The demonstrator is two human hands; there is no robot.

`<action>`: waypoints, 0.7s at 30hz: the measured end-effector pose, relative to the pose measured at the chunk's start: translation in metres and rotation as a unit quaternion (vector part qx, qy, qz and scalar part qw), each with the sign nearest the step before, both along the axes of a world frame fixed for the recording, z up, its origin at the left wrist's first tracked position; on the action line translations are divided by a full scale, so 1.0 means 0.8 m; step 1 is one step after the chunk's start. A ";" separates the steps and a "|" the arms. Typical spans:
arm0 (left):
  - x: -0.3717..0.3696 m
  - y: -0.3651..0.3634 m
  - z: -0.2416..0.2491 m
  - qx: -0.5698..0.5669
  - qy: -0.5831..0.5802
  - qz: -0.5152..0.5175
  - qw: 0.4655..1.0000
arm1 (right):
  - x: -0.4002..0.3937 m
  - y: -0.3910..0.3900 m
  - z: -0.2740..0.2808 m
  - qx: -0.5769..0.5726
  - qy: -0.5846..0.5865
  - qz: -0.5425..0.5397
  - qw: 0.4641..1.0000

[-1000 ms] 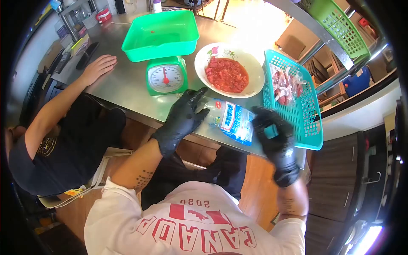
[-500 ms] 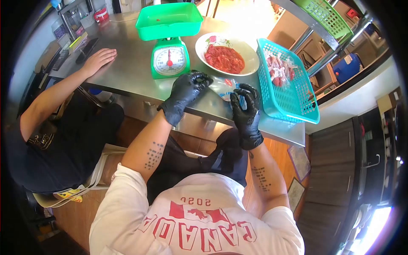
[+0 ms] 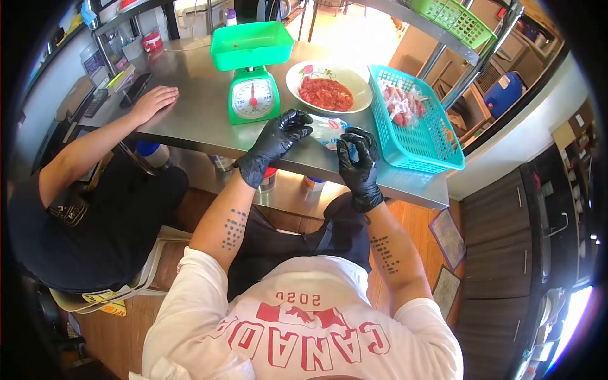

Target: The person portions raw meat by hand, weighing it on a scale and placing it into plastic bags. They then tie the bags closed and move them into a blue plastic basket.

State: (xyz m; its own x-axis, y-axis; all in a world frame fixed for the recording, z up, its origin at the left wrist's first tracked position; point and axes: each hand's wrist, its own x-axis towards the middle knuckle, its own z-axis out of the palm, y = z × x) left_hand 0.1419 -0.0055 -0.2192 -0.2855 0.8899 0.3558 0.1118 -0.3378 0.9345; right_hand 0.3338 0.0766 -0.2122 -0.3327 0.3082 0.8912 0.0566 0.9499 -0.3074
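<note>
My left hand, in a black glove, pinches the left end of a clear plastic packet with red and blue print. The other end is between the curled fingers of my right hand, gloved in black too. Both hands are over the front edge of the steel table. Just beyond them a white flowered bowl holds red, wet meat. A green scale with an empty tray stands behind my left hand. Right of my right hand, a turquoise basket contains bagged meat.
On the left sits another person in dark clothes, one bare hand resting on the table near a phone. A metal rack with a green basket rises at the upper right. Jars stand on the shelf under the table.
The camera view has shifted slightly. Both my hands remain at the packet, with my right fingers curled a little more around its end.
</note>
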 end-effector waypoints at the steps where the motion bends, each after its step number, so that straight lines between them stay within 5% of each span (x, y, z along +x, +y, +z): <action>1: -0.001 0.001 -0.001 0.002 -0.032 -0.015 0.999 | 0.001 0.000 0.002 0.000 0.000 0.001 1.000; 8: 0.002 -0.003 -0.003 0.009 -0.013 0.009 1.000 | 0.005 -0.015 0.010 0.066 -0.089 -0.004 0.994; 10: 0.000 -0.005 0.000 0.022 0.159 0.045 0.986 | 0.005 -0.017 0.008 0.103 -0.116 -0.011 0.988; 21: 0.002 -0.005 -0.003 0.060 0.270 0.156 0.948 | 0.005 -0.014 0.008 0.111 -0.159 0.002 0.981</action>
